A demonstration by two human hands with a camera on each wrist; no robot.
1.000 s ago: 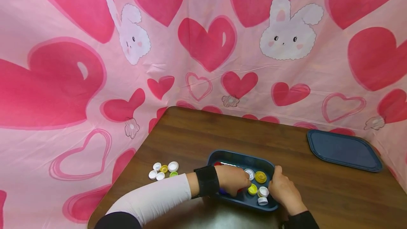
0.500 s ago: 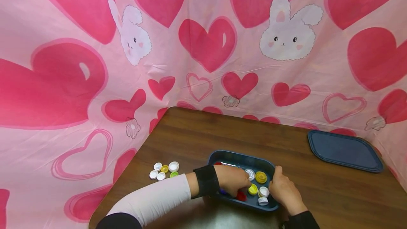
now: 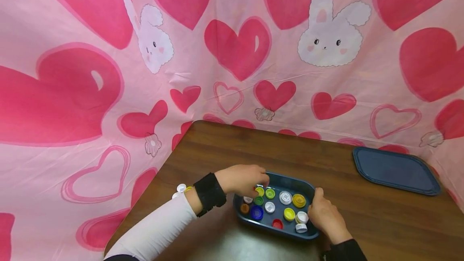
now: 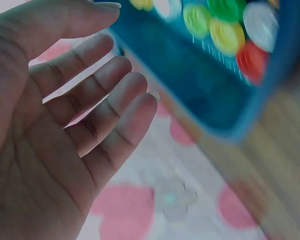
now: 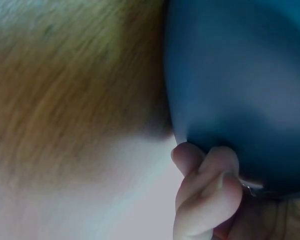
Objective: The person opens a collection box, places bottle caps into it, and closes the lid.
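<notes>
A dark blue tray-like container (image 3: 286,183) stands on the table with several bottle caps spread inside. Among them are a blue cap (image 3: 257,212), a red cap (image 3: 277,224), a large yellow cap (image 3: 299,201) and a white cap (image 3: 285,197). Over the container's back left corner hovers my left hand (image 3: 242,178). In the left wrist view its fingers (image 4: 107,105) are spread and loose, with nothing held. My right hand (image 3: 326,214) grips the container's right end; the right wrist view shows fingers (image 5: 210,200) curled at the blue wall.
A flat dark blue lid (image 3: 396,170) lies at the back right of the wooden table (image 3: 232,144). Left of the container are loose caps, including a white cap (image 3: 181,188), partly hidden by my left arm. A pink heart-patterned cloth (image 3: 232,104) hangs behind.
My left hand has let go of the red cap inside the container and moved up and to the left, uncovering several caps. The right hand keeps its hold on the container.
</notes>
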